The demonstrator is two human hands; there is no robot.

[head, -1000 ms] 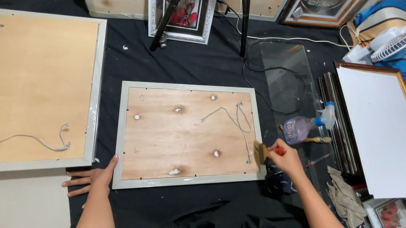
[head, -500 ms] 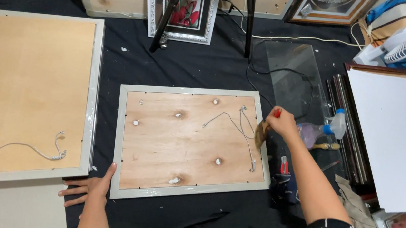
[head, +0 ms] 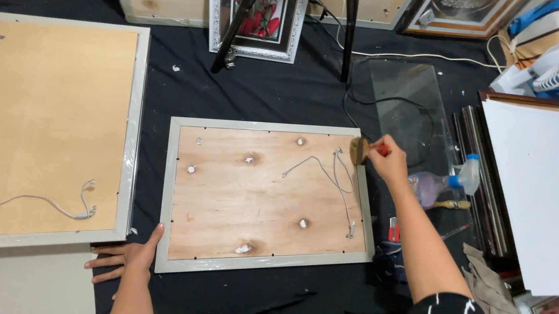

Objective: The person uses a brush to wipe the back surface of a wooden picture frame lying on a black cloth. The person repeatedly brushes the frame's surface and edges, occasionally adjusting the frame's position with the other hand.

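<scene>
Right hand (head: 390, 161) grips small brush (head: 360, 150) at top-right corner of face-down picture frame (head: 265, 199) on black cloth (head: 264, 102). Left hand (head: 123, 259) open, flat, touching frame's bottom-left corner.

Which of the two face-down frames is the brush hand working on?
The smaller centre frame: the right hand holds a brush at its top right corner. The larger frame lies untouched at left.

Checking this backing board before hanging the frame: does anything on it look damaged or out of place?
The plywood backing shows several dark knots with pale blobs. The hanging wire lies slack and crooked near the right edge. The right hand holds a brush at the top right corner. Nothing looks broken.
</scene>
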